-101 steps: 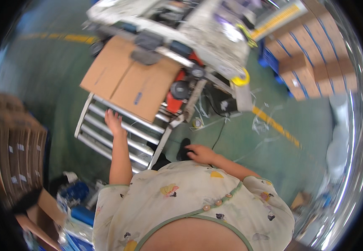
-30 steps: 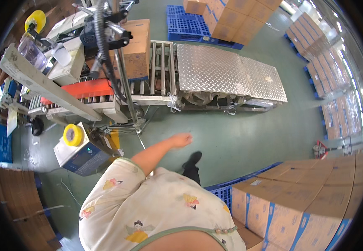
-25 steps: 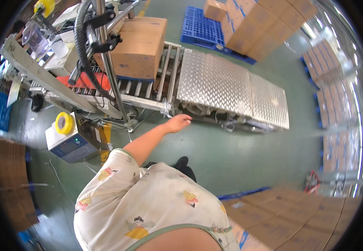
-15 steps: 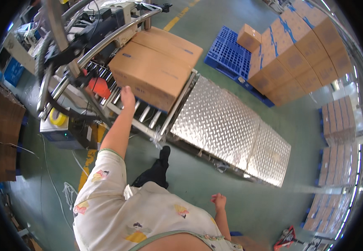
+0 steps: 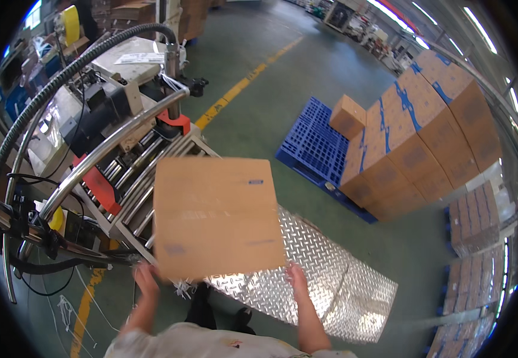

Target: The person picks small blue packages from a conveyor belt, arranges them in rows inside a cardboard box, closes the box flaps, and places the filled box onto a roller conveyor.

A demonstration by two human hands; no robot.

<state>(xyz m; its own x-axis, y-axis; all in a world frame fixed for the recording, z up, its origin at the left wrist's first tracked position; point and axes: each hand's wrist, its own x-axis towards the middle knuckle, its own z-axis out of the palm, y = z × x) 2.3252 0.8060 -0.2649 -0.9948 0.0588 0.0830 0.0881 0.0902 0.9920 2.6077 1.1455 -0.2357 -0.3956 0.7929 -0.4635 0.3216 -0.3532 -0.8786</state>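
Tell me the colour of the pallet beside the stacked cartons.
The pallet is blue, a plastic grid; the head view shows it clearly, with one small brown carton on it.

Left hand point(image 5: 146, 279): I see it motion-blurred, fingertips hidden behind the cardboard box point(image 5: 216, 216).
Right hand point(image 5: 296, 277): fingertips hidden by the box edge.
Roller conveyor point(image 5: 145, 188): I find its far end covered by the box.

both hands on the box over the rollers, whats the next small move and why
Probably swing the cardboard box right toward the blue pallet. The left hand and right hand grip its near corners, it is lifted over the diamond-plate ramp, and like cartons are stacked by that pallet.
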